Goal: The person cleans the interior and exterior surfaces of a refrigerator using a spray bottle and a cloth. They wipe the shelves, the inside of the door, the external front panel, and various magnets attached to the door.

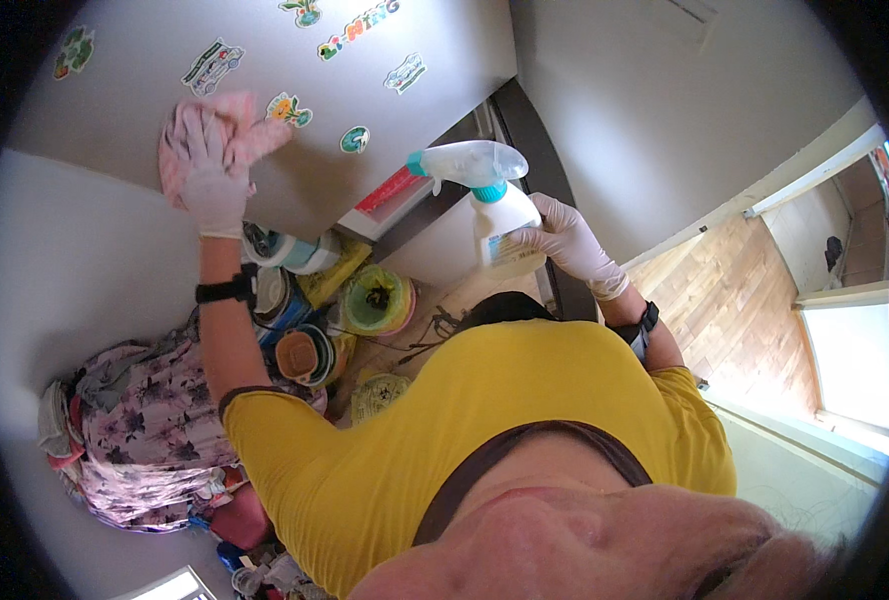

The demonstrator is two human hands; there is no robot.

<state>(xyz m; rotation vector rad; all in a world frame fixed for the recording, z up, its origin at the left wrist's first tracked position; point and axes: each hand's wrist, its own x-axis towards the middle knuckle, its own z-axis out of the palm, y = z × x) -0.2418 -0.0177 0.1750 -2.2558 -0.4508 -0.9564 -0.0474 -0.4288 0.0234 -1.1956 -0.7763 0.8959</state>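
My left hand (216, 180), in a whitish glove, presses a pink cloth (171, 154) flat against a grey panel (137, 67) decorated with several colourful stickers. The thumb is spread to the right, and part of the cloth bunches beside it. In my right hand (576, 244), also gloved, is a white spray bottle (506, 247) with a clear and teal trigger head (471, 163). My fingers wrap its body from the right, off the trigger. The bottle is upright, its nozzle towards the panel. A label with small writing shows on it.
A lined bin (375, 300), stacked tubs (306, 356) and cables (441, 326) lie below, between my arms. Floral fabric (159, 435) covers a pile at the left. Another grey panel (639, 90) rises at the right, with wooden flooring (729, 292) beyond it.
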